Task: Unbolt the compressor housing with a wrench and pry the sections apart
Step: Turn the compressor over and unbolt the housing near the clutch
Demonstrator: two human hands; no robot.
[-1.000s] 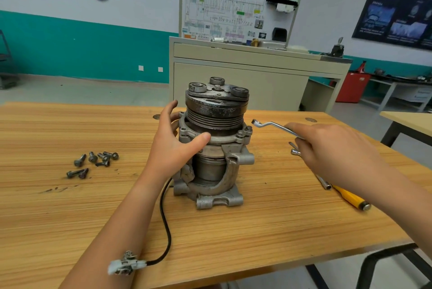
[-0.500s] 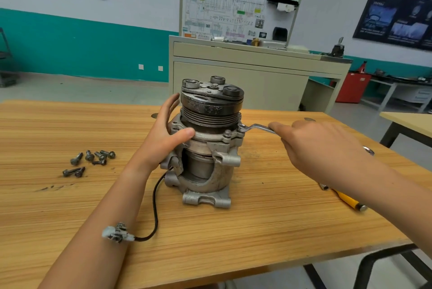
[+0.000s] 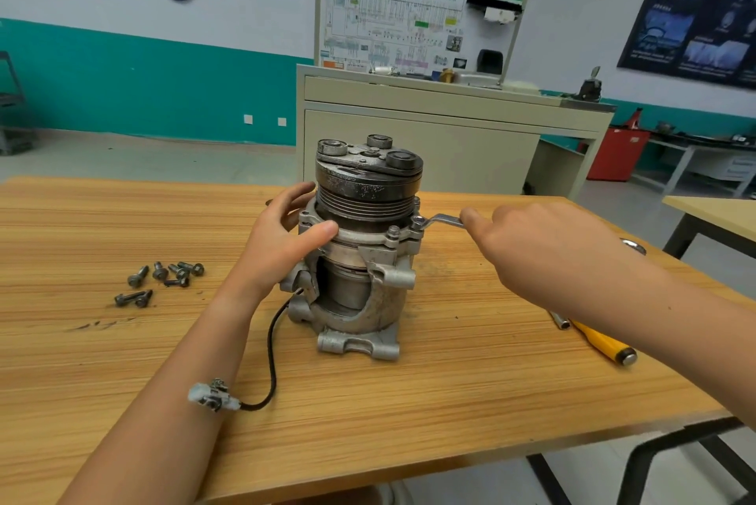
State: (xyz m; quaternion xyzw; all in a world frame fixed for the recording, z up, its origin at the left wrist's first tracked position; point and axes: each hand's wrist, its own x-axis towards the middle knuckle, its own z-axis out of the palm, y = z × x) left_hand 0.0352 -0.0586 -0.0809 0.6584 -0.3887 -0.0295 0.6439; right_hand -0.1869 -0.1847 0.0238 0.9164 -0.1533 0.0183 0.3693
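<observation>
The compressor (image 3: 364,251) stands upright on the worktop (image 3: 450,402), my left hand (image 3: 282,238) clasping its flange to steady it. My right hand (image 3: 540,255) grips the wrench (image 3: 442,221), ring end on a bolt at the compressor's right side. Several loose bolts (image 3: 163,279) lie well to its left, but the front bolt (image 3: 393,232) sits in the flange too, so I judge prying comes later.

I get a bright, even picture, lit softly from overhead as far as I can judge. Shadows are faint: only a pale one on the table (image 3: 450,402) just under the compressor (image 3: 360,259). Its metal shows a dull sheen, no harsh glare. The right hand (image 3: 544,255) looks slightly smeared. Wide-angle bending curves the teal wall band (image 3: 122,87) at far left, and the far-right poster (image 3: 695,5) is soft.
</observation>
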